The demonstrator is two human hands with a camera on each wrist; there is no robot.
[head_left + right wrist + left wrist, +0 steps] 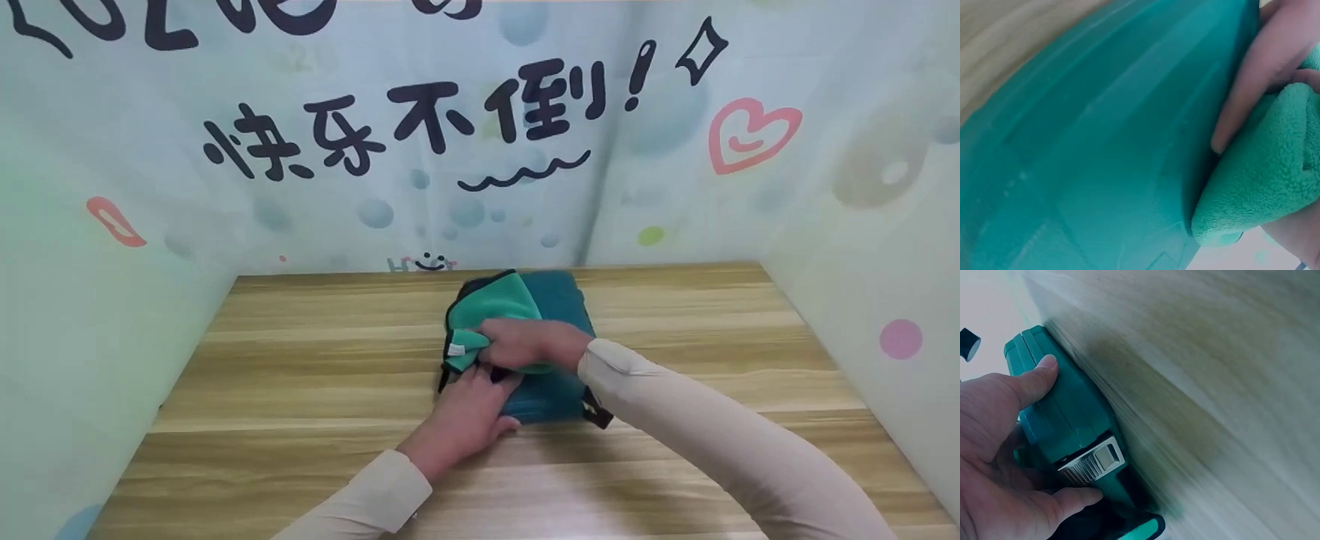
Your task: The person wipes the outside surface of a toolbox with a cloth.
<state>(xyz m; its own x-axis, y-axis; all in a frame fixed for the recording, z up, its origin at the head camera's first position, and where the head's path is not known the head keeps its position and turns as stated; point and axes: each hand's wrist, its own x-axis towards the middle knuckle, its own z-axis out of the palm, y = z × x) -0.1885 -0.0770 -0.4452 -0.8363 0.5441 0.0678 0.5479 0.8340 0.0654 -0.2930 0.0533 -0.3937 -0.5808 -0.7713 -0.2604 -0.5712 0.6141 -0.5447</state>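
A teal hard plastic case [556,296] lies on the wooden table, with a metal latch [1098,460] on one side in the left wrist view. Over the left part of its lid is a green plush cloth [499,304] with dark edging and a small white tag. My right hand [529,343] grips a bunched fold of this cloth; its fingers curl round it against the case in the right wrist view. At the near left corner my left hand [466,412] holds the case, its thumb [1041,379] pressed on the side. The cloth partly hides the lid.
The wooden table [300,352] spreads to both sides of the case. A pale printed backdrop [337,217] with dark characters rises behind it, and similar walls stand left and right. A dark clasp or strap [598,414] sticks out at the case's near right corner.
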